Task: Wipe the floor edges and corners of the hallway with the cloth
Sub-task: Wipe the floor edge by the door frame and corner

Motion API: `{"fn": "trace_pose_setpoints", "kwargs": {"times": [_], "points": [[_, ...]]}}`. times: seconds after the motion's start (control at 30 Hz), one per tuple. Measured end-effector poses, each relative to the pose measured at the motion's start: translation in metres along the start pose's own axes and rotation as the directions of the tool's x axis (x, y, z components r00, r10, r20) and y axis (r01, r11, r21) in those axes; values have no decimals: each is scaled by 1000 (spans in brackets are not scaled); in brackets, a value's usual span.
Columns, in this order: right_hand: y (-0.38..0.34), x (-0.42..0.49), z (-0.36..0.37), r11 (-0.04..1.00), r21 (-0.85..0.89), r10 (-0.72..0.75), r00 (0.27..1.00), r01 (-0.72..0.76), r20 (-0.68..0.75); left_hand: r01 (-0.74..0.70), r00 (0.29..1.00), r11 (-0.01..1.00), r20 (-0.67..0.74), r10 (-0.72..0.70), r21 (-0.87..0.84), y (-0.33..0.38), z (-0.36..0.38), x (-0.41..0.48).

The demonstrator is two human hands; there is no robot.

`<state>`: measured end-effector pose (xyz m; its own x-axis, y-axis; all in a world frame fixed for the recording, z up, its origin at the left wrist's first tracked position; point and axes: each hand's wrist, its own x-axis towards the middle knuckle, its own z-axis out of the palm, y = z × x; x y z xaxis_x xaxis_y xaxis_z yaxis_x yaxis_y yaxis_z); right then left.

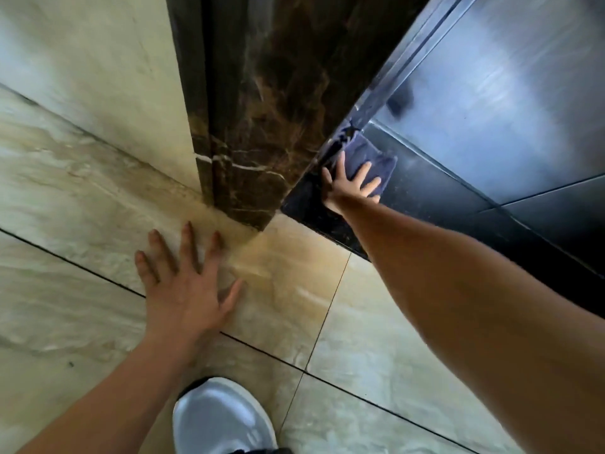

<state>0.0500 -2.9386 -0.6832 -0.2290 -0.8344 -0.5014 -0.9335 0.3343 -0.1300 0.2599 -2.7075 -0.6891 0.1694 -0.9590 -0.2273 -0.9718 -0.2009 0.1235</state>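
Now dark blue cloth (366, 158) folded, flattened under right hand (348, 186)

Both your forearms are bare, with no sleeves, watch or rings showing on your left hand (183, 290) or right hand (348, 186). You wear a pale grey shoe (222, 421) with a white sole rim.

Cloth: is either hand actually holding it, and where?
The right hand presses the dark blue cloth flat against the black threshold, fingers spread over its near half. The left hand rests bare on the floor tile.
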Motion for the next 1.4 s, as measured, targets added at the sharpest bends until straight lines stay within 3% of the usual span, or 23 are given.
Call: {"fn": "trace_pose_setpoints", "kwargs": {"times": [0.07,0.17,0.3,0.4,0.43,0.53,0.63,0.73,0.83,1.03,1.13,1.2,1.27,1.33,1.4], "points": [[-3,12,-15,999,-34,32,994,-28,101,2,1000,1000,8,-2,-7,3,0,-6],[16,-22,1,995,-36,-96,994,97,47,-14,1000,1000,15,14,-10,9,-1,-7],[66,-156,81,931,-137,-340,940,337,2,12,1000,1000,24,-11,-24,13,-3,1],[90,-232,118,925,-150,-357,934,349,-29,-2,1000,1000,-15,1,-18,13,-3,4],[90,-222,116,923,-147,-358,934,356,11,-7,1000,1000,-23,7,-16,13,-3,4],[64,-135,80,940,-162,-313,948,302,-50,-3,1000,1000,-25,3,1,11,-3,3],[25,-43,28,989,-57,-137,990,136,-30,-10,1000,1000,-2,11,30,8,-1,-1],[12,-28,12,997,-24,-71,997,72,41,19,1000,999,23,-19,32,5,-2,-4],[29,-81,49,977,-96,-197,979,191,-50,29,999,998,24,-30,51,2,-1,-5],[107,-257,143,856,-244,-479,876,456,-45,73,997,997,0,-73,32,-6,5,1],[114,-237,135,825,-269,-516,857,497,2,62,998,997,-9,-62,38,-9,6,2],[102,-184,109,860,-267,-465,883,436,-57,55,998,998,-16,-54,41,-10,5,-1],[80,-120,75,951,-168,-276,957,258,-90,49,999,998,-20,-48,42,-11,3,-3],[59,-71,43,996,-47,-80,995,77,-60,44,999,998,-9,-44,48,-11,1,-4],[48,-55,28,1000,6,-14,1000,14,-3,54,999,997,-2,-54,47,-10,1,-5]]}}
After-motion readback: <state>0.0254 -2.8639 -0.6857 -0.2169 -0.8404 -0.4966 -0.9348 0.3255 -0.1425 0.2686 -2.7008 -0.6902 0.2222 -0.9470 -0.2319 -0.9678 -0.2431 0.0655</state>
